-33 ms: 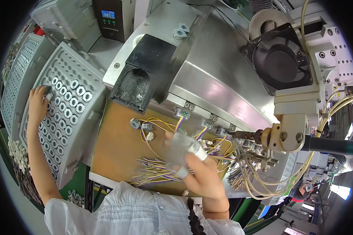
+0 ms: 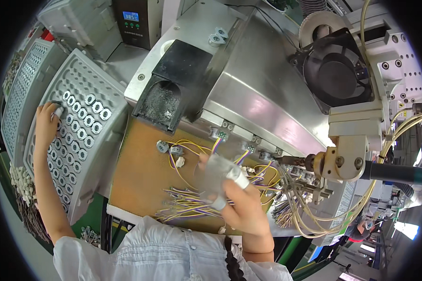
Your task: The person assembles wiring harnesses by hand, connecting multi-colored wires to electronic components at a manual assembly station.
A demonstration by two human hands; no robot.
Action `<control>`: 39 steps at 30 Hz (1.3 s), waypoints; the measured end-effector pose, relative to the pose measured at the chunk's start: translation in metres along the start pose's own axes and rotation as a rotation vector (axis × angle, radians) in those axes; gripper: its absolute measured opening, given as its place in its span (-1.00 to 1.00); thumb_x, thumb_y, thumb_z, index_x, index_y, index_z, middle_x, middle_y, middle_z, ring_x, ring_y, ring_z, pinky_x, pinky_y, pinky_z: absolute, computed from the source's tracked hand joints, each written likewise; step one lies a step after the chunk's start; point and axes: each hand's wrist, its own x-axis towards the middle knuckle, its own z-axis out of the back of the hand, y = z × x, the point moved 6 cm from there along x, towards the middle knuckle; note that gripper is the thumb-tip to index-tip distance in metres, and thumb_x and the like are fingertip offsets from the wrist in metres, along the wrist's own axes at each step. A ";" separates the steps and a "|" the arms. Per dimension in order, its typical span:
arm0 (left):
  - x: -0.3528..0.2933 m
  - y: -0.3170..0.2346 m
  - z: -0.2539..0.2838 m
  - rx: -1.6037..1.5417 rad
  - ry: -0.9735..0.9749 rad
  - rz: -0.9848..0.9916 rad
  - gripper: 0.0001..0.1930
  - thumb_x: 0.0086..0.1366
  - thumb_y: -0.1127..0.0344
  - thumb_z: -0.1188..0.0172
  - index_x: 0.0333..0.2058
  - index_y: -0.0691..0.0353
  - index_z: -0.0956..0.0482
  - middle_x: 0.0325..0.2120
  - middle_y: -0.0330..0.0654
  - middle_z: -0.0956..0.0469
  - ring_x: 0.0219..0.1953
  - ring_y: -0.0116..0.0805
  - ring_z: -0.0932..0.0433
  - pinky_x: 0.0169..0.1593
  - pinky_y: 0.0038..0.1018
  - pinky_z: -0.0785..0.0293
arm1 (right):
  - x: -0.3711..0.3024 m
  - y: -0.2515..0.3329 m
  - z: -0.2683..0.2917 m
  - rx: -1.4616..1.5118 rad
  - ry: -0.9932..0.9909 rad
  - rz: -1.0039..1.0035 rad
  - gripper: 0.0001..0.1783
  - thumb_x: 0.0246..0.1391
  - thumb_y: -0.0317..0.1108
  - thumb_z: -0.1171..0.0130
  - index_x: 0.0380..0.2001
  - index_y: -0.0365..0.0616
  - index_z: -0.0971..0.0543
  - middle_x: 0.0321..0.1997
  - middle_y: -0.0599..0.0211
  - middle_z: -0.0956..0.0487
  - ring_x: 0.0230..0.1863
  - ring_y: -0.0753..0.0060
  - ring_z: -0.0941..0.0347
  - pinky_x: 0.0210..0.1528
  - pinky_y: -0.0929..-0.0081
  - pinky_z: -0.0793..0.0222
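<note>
On the left, my left hand (image 2: 46, 122) rests over a grey moulded tray (image 2: 109, 86) with rows of small round metal parts (image 2: 89, 99). Its fingers are bent together at the upper left end of the rows, a white cover on one of them; what they pinch is hidden. My right hand (image 2: 246, 208), with white covers on its digits, is closed round a smeared greyish thing (image 2: 215, 175) over the brown work mat (image 2: 136, 164). I cannot make out what that is. Below and beside it lie bundled yellow, white and purple wires (image 2: 187, 206).
A metal machine housing (image 2: 262, 103) runs behind the mat, wired parts (image 2: 221, 136) along its front edge. A black box of grey scraps (image 2: 160, 105) stands left of it. On the right are a jointed metal head (image 2: 340, 161), hanging tubes and a black fan (image 2: 335, 72).
</note>
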 end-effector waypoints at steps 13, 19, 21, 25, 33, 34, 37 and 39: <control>-0.029 -0.098 0.050 -0.846 -0.171 -0.004 -0.56 0.07 0.45 -0.14 -0.03 0.35 -0.30 -0.18 -0.02 -0.47 -0.27 -0.36 -0.47 -0.22 -0.46 -0.41 | -0.006 -0.005 0.011 0.141 -0.189 0.020 -0.84 -0.06 -0.56 -0.09 -0.33 -0.31 -0.43 -0.21 0.15 -0.54 -0.41 0.32 -0.49 -0.36 0.55 -0.38; -0.096 -0.297 0.103 -1.148 0.082 -0.739 -0.69 0.01 0.52 -0.14 -0.20 0.29 -0.46 -0.24 -0.11 -0.42 -0.18 -0.24 -0.42 -0.21 -0.50 -0.39 | -0.048 -0.013 0.020 0.294 -0.217 -0.300 -0.91 -0.09 -0.43 -0.23 -0.46 -0.21 -0.57 -0.68 0.48 -0.47 -0.66 0.73 -0.34 -0.65 0.74 -0.20; -0.116 -0.324 0.080 -1.312 0.203 -0.695 -0.68 -0.07 0.53 -0.20 -0.24 0.33 -0.47 -0.29 -0.10 -0.44 -0.26 -0.21 -0.46 -0.22 -0.46 -0.40 | -0.055 -0.012 0.019 0.226 -0.187 -0.244 -0.90 -0.11 -0.43 -0.24 -0.47 -0.21 -0.57 -0.68 0.45 -0.47 -0.67 0.70 -0.34 -0.64 0.71 -0.21; -0.129 -0.345 0.062 -1.744 0.451 -0.318 -0.67 -0.05 0.52 -0.22 -0.23 0.35 -0.47 -0.41 -0.15 -0.48 -0.37 -0.39 -0.48 -0.29 -0.51 -0.42 | -0.067 -0.010 0.027 0.146 -0.138 -0.187 -0.83 -0.18 -0.38 -0.31 -0.56 -0.22 -0.52 -0.69 0.36 -0.45 -0.69 0.59 -0.30 -0.63 0.63 -0.21; -0.123 -0.356 0.076 -1.575 0.368 -0.461 -0.67 -0.12 0.58 -0.22 -0.27 0.36 -0.51 -0.37 -0.14 -0.48 -0.33 -0.38 -0.49 -0.31 -0.53 -0.42 | -0.074 -0.003 0.036 0.014 -0.115 -0.091 -0.75 -0.18 -0.29 -0.32 -0.61 -0.19 -0.48 -0.70 0.36 -0.45 -0.74 0.55 -0.25 -0.68 0.63 -0.15; -0.121 -0.356 0.081 -1.492 0.309 -0.516 -0.66 -0.14 0.59 -0.22 -0.27 0.37 -0.51 -0.37 -0.13 -0.48 -0.33 -0.38 -0.49 -0.32 -0.53 -0.42 | -0.073 -0.002 0.037 0.014 -0.116 -0.089 -0.75 -0.18 -0.29 -0.32 -0.61 -0.19 -0.48 -0.70 0.36 -0.45 -0.74 0.55 -0.25 -0.68 0.63 -0.15; -0.120 -0.358 0.094 -1.314 0.175 -0.648 -0.67 -0.16 0.61 -0.22 -0.29 0.37 -0.51 -0.37 -0.12 -0.48 -0.34 -0.36 -0.49 -0.32 -0.52 -0.42 | -0.073 0.000 0.042 0.036 -0.152 -0.087 -0.85 -0.15 -0.41 -0.26 -0.57 -0.27 -0.53 -0.71 0.38 -0.49 -0.70 0.69 -0.38 -0.69 0.70 -0.19; -0.116 -0.360 0.088 -1.389 0.298 -0.685 -0.67 -0.17 0.61 -0.21 -0.30 0.37 -0.51 -0.37 -0.12 -0.48 -0.35 -0.36 -0.49 -0.32 -0.52 -0.43 | -0.074 -0.009 0.036 0.280 0.023 -0.325 -0.85 -0.15 -0.41 -0.26 -0.58 -0.28 -0.54 -0.73 0.39 -0.47 -0.73 0.70 -0.36 -0.71 0.69 -0.15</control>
